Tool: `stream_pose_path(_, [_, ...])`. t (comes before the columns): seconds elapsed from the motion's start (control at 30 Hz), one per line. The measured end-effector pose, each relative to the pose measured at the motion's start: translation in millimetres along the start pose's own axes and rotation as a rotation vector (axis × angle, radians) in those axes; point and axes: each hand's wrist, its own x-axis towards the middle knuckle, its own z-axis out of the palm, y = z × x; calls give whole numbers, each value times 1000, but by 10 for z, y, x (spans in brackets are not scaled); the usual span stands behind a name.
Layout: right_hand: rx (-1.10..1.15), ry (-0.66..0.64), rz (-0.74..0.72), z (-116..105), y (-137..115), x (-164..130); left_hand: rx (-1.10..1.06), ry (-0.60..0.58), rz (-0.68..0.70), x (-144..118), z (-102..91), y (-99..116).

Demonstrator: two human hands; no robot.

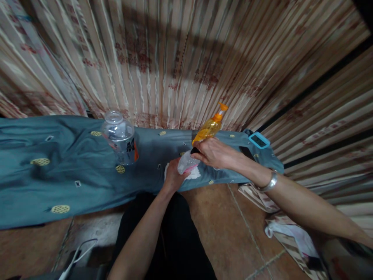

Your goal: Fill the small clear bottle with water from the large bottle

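On the blue-grey cloth (72,171), right of the clear plastic jar (120,137), the left hand (173,175) and right hand (214,153) grip a small plastic bag (186,163), just before the orange pump bottle (210,126).

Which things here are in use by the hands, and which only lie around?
In use: left hand and right hand, both on the small clear plastic bottle over a white cloth.

Lying about: orange pump bottle; large clear plastic jar; blue-framed device.
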Motion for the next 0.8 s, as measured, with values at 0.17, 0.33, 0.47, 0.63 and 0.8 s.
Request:
stream_pose_path(0.17, [40,40,17,33,-6,-3,2,-6,12,16,-7,8])
stream_pose_path(0.33, [159,140,79,40,56,-54,-20,6,-6,39,29,-57])
stream_pose_path(0.47, [315,278,219,204,253,-194,-54,0,-11,40,48,-90])
stream_pose_path(0.63, [481,283,455,925,467,-402,-40,0,-20,32,39,-101])
stream_pose_path(0.8, [595,274,547,1678,278,-421,-49,31,-26,36,62,-130])
